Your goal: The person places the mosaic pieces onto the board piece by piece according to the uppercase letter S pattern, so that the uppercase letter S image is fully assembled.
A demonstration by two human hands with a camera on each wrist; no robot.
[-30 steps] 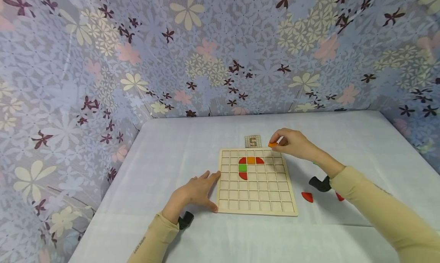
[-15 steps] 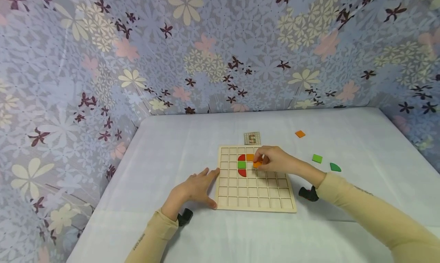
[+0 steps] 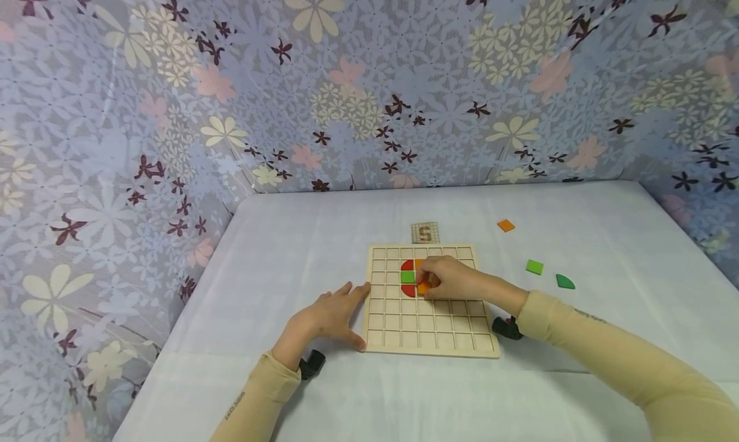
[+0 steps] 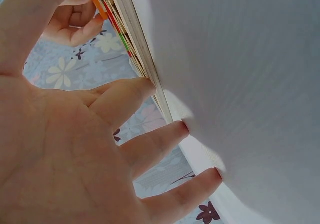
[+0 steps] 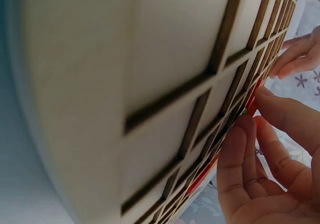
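Observation:
My right hand (image 3: 453, 279) pinches an orange square tile (image 3: 423, 289) low over the wooden grid board (image 3: 430, 342). That tile is right beside a red quarter-round tile (image 3: 408, 290) lying in the grid. Above the red one sit a green square tile (image 3: 407, 277) and another red quarter-round, with an orange square partly behind my fingers. In the right wrist view a further red tile (image 5: 202, 178) shows in the grid. My left hand (image 3: 331, 317) lies at the board's left edge, fingers spread, thumb near the front corner; its fingertips touch the edge and table in the left wrist view (image 4: 75, 149).
A small card (image 3: 424, 233) with an S pattern lies behind the board. To the right lie a loose orange square (image 3: 506, 226), a light green square (image 3: 534, 267) and a dark green quarter-round (image 3: 565, 281). A flowered cloth (image 3: 369, 95) rises behind the white table.
My right hand has brought the orange tile from the board's back right corner left and toward me, down beside the lower red tile. My left hand has stayed at the board's edge.

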